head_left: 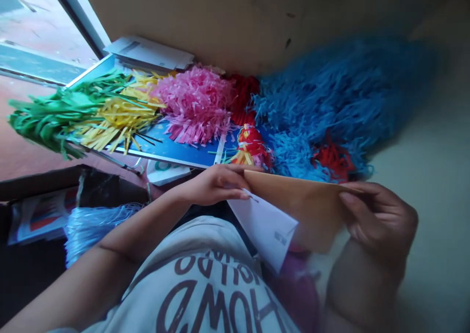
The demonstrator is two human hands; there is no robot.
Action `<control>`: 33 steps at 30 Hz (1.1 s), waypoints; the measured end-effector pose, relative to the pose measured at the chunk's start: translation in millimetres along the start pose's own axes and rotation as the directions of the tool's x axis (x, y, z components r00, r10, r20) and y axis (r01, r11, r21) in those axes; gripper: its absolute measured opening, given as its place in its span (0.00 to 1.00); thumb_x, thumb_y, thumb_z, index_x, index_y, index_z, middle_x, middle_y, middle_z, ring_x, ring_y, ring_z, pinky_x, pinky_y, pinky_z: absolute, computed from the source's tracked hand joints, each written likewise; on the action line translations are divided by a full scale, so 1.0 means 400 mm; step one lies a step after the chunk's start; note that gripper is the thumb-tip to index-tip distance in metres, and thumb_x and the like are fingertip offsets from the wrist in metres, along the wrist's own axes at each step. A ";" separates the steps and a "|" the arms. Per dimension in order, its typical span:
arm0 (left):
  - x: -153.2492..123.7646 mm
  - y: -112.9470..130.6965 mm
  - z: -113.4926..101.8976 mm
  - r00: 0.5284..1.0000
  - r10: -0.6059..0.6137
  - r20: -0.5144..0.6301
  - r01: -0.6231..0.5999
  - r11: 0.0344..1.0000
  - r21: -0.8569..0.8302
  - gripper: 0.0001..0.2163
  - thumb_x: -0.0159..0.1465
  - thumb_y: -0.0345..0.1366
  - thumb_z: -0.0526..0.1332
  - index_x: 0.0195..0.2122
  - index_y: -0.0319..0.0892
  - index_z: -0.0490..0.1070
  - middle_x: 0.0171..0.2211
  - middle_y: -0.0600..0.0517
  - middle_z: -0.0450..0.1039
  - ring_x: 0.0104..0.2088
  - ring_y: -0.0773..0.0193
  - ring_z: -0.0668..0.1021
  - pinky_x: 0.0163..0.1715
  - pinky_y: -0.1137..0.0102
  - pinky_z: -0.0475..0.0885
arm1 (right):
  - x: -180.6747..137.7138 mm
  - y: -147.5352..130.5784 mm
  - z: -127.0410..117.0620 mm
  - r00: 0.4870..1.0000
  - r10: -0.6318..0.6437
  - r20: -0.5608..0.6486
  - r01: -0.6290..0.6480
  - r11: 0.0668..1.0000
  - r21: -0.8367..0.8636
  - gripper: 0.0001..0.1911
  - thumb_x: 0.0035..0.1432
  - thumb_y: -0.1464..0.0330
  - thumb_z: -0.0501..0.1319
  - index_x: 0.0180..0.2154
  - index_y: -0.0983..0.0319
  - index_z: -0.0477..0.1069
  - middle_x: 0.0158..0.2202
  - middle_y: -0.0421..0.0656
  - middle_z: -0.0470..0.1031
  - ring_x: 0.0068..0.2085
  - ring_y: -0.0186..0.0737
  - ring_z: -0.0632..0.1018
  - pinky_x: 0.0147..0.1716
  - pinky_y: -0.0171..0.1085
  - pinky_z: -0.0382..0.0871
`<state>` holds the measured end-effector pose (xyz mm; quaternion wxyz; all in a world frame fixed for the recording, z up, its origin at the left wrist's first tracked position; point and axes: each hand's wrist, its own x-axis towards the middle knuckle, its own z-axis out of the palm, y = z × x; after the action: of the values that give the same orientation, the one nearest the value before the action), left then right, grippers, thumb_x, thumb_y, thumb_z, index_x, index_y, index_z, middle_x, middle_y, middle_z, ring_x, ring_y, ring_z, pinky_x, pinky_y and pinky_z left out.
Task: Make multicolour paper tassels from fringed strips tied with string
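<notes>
An orange sheet of paper [304, 203] is stretched between both hands above my lap. My left hand [216, 183] pinches its left edge, fingers closed over the paper and over a white sheet [262, 227] that hangs beneath. My right hand [378, 215] grips the orange sheet's right corner with thumb on top. A small dark thin object shows by my left fingertips; I cannot make out what it is.
Piles of shredded paper fringe lie ahead: green [51, 115], yellow [117, 117], pink [196, 103], red [253, 144] and a large blue heap [341, 93]. They rest on a blue board [172, 149]. White papers [150, 54] lie by the wall. Pale blue strands [91, 223] sit at my left.
</notes>
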<state>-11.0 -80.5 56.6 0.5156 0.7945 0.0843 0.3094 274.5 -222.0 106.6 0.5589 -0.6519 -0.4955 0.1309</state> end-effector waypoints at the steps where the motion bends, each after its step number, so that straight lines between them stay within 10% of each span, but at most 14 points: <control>1: -0.002 -0.001 0.004 1.000 -0.020 0.007 0.020 1.000 -0.012 0.05 0.64 0.33 0.66 0.37 0.38 0.81 0.47 0.40 0.81 0.45 0.59 0.83 0.46 0.72 0.76 | 0.000 0.002 0.001 0.999 0.052 0.010 -0.052 0.999 0.008 0.11 0.51 0.61 0.73 0.37 0.56 0.80 0.29 0.38 0.80 0.28 0.36 0.78 0.28 0.35 0.71; 3: -0.007 -0.001 0.011 0.998 -0.063 0.013 0.063 0.998 -0.015 0.06 0.65 0.33 0.66 0.38 0.37 0.81 0.34 0.45 0.83 0.34 0.64 0.83 0.35 0.77 0.75 | 0.014 -0.002 0.001 0.994 0.078 0.076 -0.073 0.994 -0.076 0.18 0.52 0.60 0.72 0.45 0.56 0.78 0.32 0.39 0.80 0.30 0.38 0.79 0.30 0.37 0.74; 6: -0.010 -0.001 0.019 0.995 -0.100 -0.002 0.100 0.995 0.004 0.07 0.65 0.34 0.66 0.37 0.36 0.81 0.32 0.45 0.82 0.31 0.66 0.82 0.31 0.78 0.74 | 0.053 -0.036 0.009 0.951 -0.165 0.261 0.253 0.900 -0.354 0.22 0.57 0.61 0.67 0.54 0.54 0.75 0.48 0.44 0.81 0.47 0.47 0.81 0.48 0.46 0.75; 11: 0.002 0.001 0.028 0.996 -0.085 0.031 0.085 0.996 -0.002 0.06 0.65 0.33 0.66 0.37 0.36 0.80 0.33 0.45 0.82 0.32 0.66 0.82 0.33 0.78 0.74 | 0.122 -0.117 0.057 0.649 -0.318 0.691 0.705 0.592 -0.390 0.14 0.65 0.60 0.58 0.46 0.55 0.79 0.45 0.43 0.83 0.45 0.50 0.82 0.52 0.50 0.68; 16: -0.006 -0.003 0.026 0.995 -0.099 -0.010 0.099 0.995 -0.005 0.07 0.66 0.35 0.65 0.36 0.37 0.81 0.32 0.45 0.82 0.33 0.65 0.82 0.34 0.77 0.75 | 0.184 -0.133 0.091 0.416 -0.046 0.908 0.647 0.717 -0.260 0.14 0.63 0.56 0.60 0.33 0.53 0.81 0.29 0.39 0.82 0.29 0.43 0.79 0.31 0.40 0.69; 23: -0.007 -0.007 0.031 0.996 -0.086 -0.001 0.085 0.995 -0.055 0.06 0.63 0.36 0.67 0.37 0.41 0.83 0.59 0.39 0.72 0.61 0.49 0.73 0.60 0.60 0.69 | 0.209 -0.098 0.094 0.375 0.085 0.923 0.330 0.918 -0.219 0.13 0.56 0.53 0.67 0.29 0.54 0.82 0.24 0.36 0.80 0.22 0.38 0.75 0.19 0.34 0.62; 33: -0.011 0.000 0.049 0.985 -0.172 0.018 0.173 0.977 -0.123 0.10 0.66 0.40 0.65 0.36 0.37 0.82 0.31 0.45 0.81 0.31 0.65 0.82 0.31 0.77 0.75 | 0.195 -0.093 0.095 0.400 0.188 0.897 0.217 0.931 -0.292 0.15 0.49 0.51 0.71 0.27 0.55 0.82 0.23 0.36 0.79 0.24 0.39 0.76 0.20 0.34 0.65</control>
<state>-3.0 -97.4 49.3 0.5891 0.7518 0.1318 0.2653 265.4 -141.7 155.4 0.0651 -0.5590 -0.7406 0.3672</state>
